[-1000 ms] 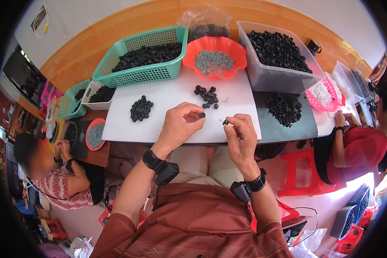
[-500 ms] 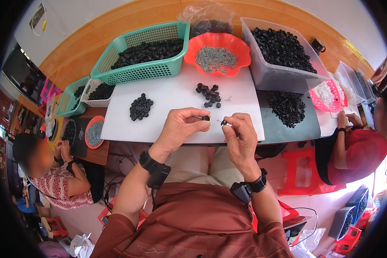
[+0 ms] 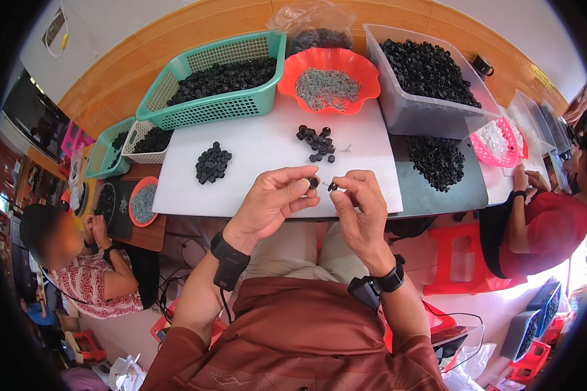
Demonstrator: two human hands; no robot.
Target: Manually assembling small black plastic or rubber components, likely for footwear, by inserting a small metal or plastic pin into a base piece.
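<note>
Bare white table [image 3: 254, 140] lies between two black-part piles [image 3: 212, 163] [image 3: 316, 142]; tubs crowd behind.

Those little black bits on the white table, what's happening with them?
A person sits at the white table with both hands raised over its near edge. The left hand pinches a small black ring; the right hand holds a tiny black piece right beside it. Two small piles of black rings lie on the table. Behind are a green basket, an orange bowl and a clear bin.
</note>
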